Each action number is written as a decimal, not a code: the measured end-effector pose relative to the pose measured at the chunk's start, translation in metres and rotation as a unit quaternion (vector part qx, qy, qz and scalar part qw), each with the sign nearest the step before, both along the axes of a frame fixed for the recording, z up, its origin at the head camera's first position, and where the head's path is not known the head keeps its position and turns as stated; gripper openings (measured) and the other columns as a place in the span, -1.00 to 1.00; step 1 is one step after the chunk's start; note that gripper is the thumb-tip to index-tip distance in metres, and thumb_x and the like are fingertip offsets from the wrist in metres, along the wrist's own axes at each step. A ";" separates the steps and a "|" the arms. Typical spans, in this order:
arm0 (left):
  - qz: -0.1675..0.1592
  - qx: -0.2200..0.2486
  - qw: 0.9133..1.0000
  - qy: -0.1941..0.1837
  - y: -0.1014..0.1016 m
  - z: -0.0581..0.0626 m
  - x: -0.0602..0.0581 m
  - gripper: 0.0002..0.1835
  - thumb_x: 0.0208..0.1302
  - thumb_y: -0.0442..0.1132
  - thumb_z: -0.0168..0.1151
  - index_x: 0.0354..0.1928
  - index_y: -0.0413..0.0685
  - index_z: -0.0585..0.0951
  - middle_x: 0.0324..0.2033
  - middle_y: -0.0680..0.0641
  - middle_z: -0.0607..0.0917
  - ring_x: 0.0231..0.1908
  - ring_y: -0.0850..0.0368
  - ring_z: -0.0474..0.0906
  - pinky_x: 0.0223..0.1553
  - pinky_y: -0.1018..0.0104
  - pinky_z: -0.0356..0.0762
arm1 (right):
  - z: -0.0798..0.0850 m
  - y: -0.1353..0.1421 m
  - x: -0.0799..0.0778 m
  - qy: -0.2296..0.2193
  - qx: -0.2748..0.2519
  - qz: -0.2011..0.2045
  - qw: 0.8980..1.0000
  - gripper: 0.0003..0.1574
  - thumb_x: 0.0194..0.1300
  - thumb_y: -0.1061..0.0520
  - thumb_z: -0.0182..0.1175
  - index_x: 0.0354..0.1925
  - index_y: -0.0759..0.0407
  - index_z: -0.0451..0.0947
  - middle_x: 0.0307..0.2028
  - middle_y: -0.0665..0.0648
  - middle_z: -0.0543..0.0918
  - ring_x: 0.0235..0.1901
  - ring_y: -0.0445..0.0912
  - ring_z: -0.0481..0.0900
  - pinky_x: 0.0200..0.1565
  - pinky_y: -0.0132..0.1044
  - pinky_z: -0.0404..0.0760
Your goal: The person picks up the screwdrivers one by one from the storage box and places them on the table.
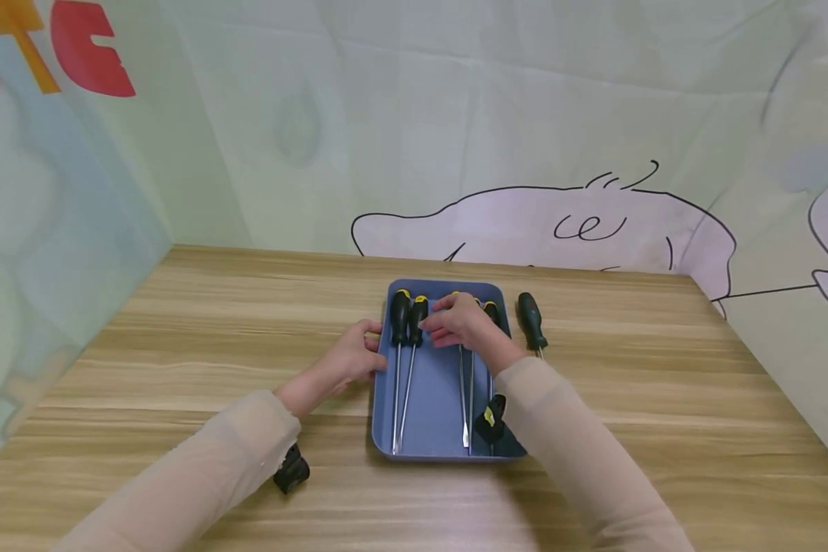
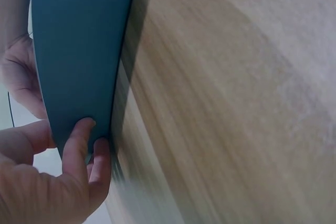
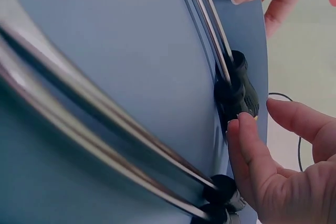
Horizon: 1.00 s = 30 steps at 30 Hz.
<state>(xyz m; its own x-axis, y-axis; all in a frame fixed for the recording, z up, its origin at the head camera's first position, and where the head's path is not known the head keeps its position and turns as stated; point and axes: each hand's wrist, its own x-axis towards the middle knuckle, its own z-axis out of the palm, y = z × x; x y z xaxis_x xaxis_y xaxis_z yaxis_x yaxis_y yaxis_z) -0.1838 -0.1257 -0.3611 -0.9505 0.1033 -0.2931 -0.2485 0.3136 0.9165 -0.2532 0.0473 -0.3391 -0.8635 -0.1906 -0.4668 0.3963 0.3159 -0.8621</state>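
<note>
A blue rectangular tray (image 1: 428,414) holds screwdrivers with black handles and yellow ends. Two of them, a left screwdriver (image 1: 400,318) and its neighbour (image 1: 418,320), lie along the left side; three more are on the right, partly covered by my right arm. My left hand (image 1: 348,356) grips the tray's left wall, thumb over the rim and fingertips against the outer face (image 2: 84,51). Over the tray's far half hovers my right hand (image 1: 458,322), thumb and fingers apart and holding nothing. Its fingertips are close to the left pair's handles (image 3: 231,98) in the right wrist view.
Right of the tray, a screwdriver with a dark green handle (image 1: 530,320) lies on the wooden table (image 1: 248,307), its shaft partly behind my right sleeve. A printed cloth wall (image 1: 414,138) rises behind the table and at both sides.
</note>
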 end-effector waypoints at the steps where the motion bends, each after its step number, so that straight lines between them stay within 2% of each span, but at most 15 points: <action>1: 0.000 -0.002 1.000 -0.001 0.000 0.000 0.000 -0.37 0.02 -0.64 0.08 0.22 -0.37 0.24 -0.12 -0.38 0.48 -0.25 -0.05 0.50 -0.27 0.17 0.63 | -0.001 -0.001 0.000 -0.001 0.000 0.000 1.000 -0.40 0.10 0.38 0.26 0.14 0.37 0.35 -0.39 0.19 0.54 -0.49 -0.06 0.54 -0.42 -0.27 0.66; 12: -0.001 -0.014 1.000 -0.008 0.000 -0.001 0.000 -0.38 0.06 -0.61 0.09 0.23 -0.33 0.25 -0.12 -0.34 0.48 -0.23 -0.05 0.50 -0.26 0.18 0.62 | -0.009 -0.008 0.001 -0.004 -0.007 -0.011 1.000 -0.30 0.08 0.40 0.27 0.18 0.37 0.28 -0.42 0.19 0.55 -0.59 -0.09 0.53 -0.48 -0.27 0.65; 17: -0.003 -0.007 1.000 -0.004 0.000 -0.001 0.001 -0.38 0.05 -0.62 0.09 0.22 -0.35 0.25 -0.12 -0.36 0.48 -0.25 -0.04 0.50 -0.27 0.18 0.63 | -0.011 -0.014 0.006 0.018 0.003 -0.017 1.000 -0.23 0.07 0.39 0.28 0.23 0.36 0.20 -0.36 0.22 0.52 -0.60 -0.07 0.50 -0.46 -0.23 0.66; 24: 0.000 -0.003 1.000 -0.003 0.001 -0.002 0.000 -0.38 0.04 -0.62 0.08 0.22 -0.36 0.24 -0.12 -0.37 0.49 -0.26 -0.02 0.50 -0.28 0.18 0.63 | -0.017 -0.021 0.011 0.071 0.046 -0.024 0.996 -0.13 0.06 0.34 0.31 0.29 0.37 0.15 -0.09 0.36 0.50 -0.55 -0.03 0.54 -0.44 -0.24 0.67; 30: 0.002 0.001 1.000 -0.003 0.001 -0.001 0.000 -0.38 0.03 -0.63 0.08 0.22 -0.37 0.24 -0.13 -0.37 0.49 -0.28 -0.02 0.50 -0.29 0.18 0.63 | -0.020 -0.024 0.010 0.079 0.055 -0.038 0.995 -0.14 0.06 0.34 0.32 0.28 0.37 0.17 0.11 0.41 0.40 -0.34 0.11 0.64 -0.44 -0.25 0.67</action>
<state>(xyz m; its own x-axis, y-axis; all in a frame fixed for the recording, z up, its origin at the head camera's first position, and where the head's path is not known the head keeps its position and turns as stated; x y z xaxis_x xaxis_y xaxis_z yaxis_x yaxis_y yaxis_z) -0.1841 -0.1246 -0.3621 -0.9494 0.0998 -0.2978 -0.2546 0.3104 0.9159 -0.2433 0.0228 -0.3590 -0.9376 -0.0782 -0.3387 0.2848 0.3857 -0.8776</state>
